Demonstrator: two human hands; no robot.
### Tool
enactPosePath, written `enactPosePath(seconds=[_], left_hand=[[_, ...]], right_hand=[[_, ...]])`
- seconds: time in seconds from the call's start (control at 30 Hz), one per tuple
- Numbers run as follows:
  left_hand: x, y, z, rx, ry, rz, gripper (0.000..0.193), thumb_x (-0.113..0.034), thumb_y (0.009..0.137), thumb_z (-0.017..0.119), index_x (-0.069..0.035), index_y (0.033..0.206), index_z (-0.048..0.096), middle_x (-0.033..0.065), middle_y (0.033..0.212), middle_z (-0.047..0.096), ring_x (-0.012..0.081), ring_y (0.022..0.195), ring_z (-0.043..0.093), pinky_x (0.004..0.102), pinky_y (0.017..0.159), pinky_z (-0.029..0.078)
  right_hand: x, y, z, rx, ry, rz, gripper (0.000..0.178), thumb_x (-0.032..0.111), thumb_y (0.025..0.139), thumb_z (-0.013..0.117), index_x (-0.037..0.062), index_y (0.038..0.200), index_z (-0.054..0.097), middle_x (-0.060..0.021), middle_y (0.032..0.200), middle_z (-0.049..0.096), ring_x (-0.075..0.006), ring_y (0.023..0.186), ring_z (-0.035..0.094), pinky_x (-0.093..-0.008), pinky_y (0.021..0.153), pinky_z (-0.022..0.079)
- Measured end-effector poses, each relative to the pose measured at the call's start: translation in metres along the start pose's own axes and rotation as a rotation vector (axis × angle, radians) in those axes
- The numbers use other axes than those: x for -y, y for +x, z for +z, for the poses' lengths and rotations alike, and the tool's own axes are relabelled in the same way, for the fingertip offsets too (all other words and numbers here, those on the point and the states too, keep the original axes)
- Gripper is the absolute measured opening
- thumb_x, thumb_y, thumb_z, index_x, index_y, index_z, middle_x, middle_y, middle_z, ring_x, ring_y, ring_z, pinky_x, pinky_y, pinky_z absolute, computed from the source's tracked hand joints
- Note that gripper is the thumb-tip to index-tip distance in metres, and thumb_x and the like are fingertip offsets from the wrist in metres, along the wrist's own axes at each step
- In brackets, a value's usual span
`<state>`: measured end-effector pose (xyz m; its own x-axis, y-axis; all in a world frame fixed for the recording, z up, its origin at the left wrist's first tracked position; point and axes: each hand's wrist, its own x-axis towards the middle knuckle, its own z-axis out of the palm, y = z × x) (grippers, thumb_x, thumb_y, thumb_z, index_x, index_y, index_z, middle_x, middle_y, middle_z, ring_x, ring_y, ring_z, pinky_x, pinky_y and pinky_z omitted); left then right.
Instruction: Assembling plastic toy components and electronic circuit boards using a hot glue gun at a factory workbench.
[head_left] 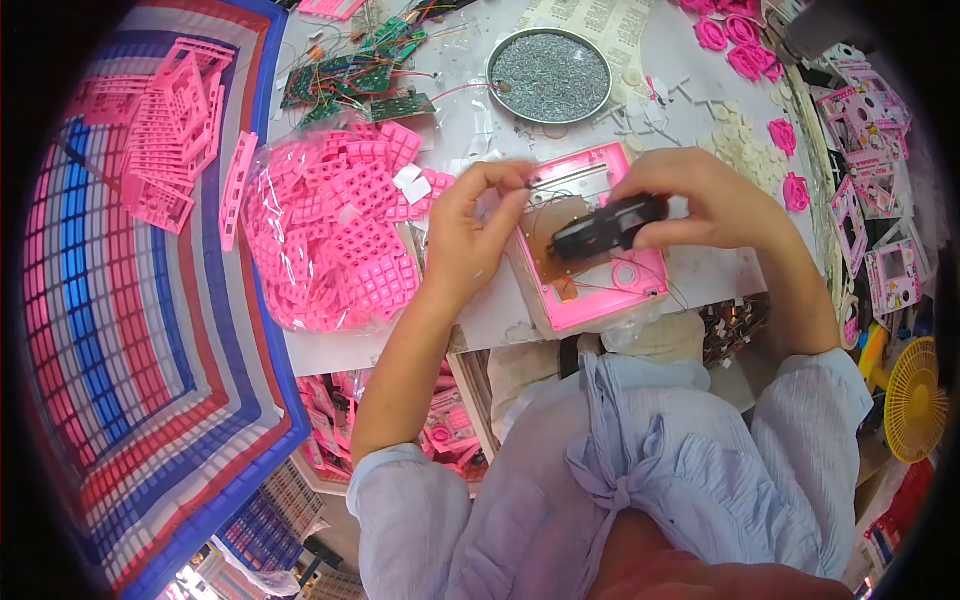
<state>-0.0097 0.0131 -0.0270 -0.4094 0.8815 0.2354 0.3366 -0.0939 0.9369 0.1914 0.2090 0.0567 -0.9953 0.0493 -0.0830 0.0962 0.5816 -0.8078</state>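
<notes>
A pink plastic casing (567,318) lies in front of me on the worktable, with a brown board (548,228), a silvery strip and thin wires inside it. My right hand (700,200) grips a dark, chunky black object (608,228) above the casing; blur hides its exact kind. At the casing's upper left edge, my left hand (475,225) is closed in a pinch, thumb and forefinger meeting around something small and dark that I cannot make out.
Left of the casing sits a clear bag of pink keypads (340,240). Behind are green circuit boards (350,80) and a round tray of tiny screws (550,75). Pink frames (180,130) rest on striped fabric (205,330). Pale round parts (735,140) and pink pieces (745,50) lie right.
</notes>
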Motion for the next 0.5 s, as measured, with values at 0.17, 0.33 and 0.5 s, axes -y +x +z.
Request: enactPosePath(seconds=[0.17, 0.33, 0.5], left_hand=[[-0.004, -0.013, -0.006, 0.241, 0.011, -0.074, 0.013, -0.002, 0.087, 0.065, -0.005, 0.100, 0.065, 0.0055, 0.105, 0.071, 0.0238, 0.102, 0.063, 0.0378, 0.090, 0.047], [0.000, -0.018, -0.006, 0.212, 0.155, 0.178, 0.014, 0.002, 0.087, 0.064, -0.004, 0.100, 0.063, 0.0058, 0.097, 0.068, 0.0230, 0.097, 0.064, 0.0338, 0.080, 0.051], [-0.005, -0.026, 0.014, -0.145, -0.100, -0.021, 0.010, 0.003, 0.090, 0.063, -0.002, 0.098, 0.061, 0.0058, 0.091, 0.064, 0.0167, 0.093, 0.064, 0.0283, 0.079, 0.052]], right_hand=[[-0.021, -0.017, -0.005, -0.226, 0.125, 0.249, 0.041, 0.022, 0.080, 0.079, 0.0032, 0.115, 0.068, -0.0054, 0.094, 0.070, -0.0151, 0.082, 0.065, -0.0281, 0.069, 0.053], [-0.002, -0.002, 0.014, -0.208, -0.011, 0.183, 0.038, 0.023, 0.082, 0.077, 0.0008, 0.111, 0.067, -0.0095, 0.091, 0.069, -0.0182, 0.078, 0.065, -0.0299, 0.065, 0.052], [-0.005, 0.012, 0.008, 0.021, 0.024, 0.166, 0.038, 0.022, 0.082, 0.077, -0.0013, 0.111, 0.067, -0.0107, 0.090, 0.068, -0.0198, 0.072, 0.063, -0.0316, 0.062, 0.051]])
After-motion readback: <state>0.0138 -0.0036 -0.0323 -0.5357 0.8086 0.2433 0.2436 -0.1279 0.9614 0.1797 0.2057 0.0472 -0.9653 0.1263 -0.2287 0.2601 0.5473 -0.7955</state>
